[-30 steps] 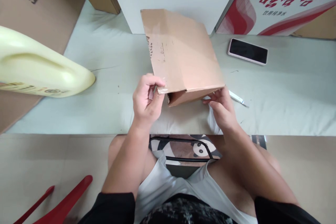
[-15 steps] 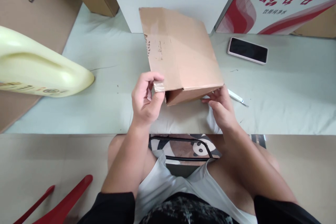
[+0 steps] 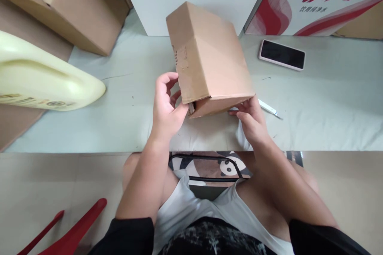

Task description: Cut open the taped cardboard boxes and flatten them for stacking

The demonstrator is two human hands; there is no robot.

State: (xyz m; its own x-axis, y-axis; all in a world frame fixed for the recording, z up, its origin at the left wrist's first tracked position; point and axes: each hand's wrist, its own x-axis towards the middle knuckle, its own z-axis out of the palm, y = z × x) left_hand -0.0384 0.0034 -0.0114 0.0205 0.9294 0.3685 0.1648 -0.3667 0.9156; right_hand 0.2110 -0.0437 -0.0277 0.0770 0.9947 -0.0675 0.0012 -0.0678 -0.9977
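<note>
A brown cardboard box (image 3: 223, 53) lies tilted on the pale cloth-covered table, its long flap folded down along the left side. The flap has a torn, rough patch near its outer edge. My left hand (image 3: 167, 105) is at the flap's near left corner, its curled fingers and thumb gripping the edge. My right hand (image 3: 251, 117) holds the box's near right corner, fingers partly hidden beneath it. A white pen-like tool (image 3: 267, 106) lies just right of my right hand. Some crumpled white material (image 3: 242, 135) is under my right wrist.
A phone (image 3: 281, 55) lies at the right. Behind stand a white box (image 3: 194, 0) and a red-and-white carton (image 3: 311, 4). A pale yellow jug (image 3: 50, 75) and a brown carton (image 3: 86, 12) are at the left. The table's front edge (image 3: 74, 152) runs before my lap.
The flap has bent downward at the box's left side, and my left hand has moved slightly up with it. The brown carton at the back left has shifted toward me. My right hand stays put.
</note>
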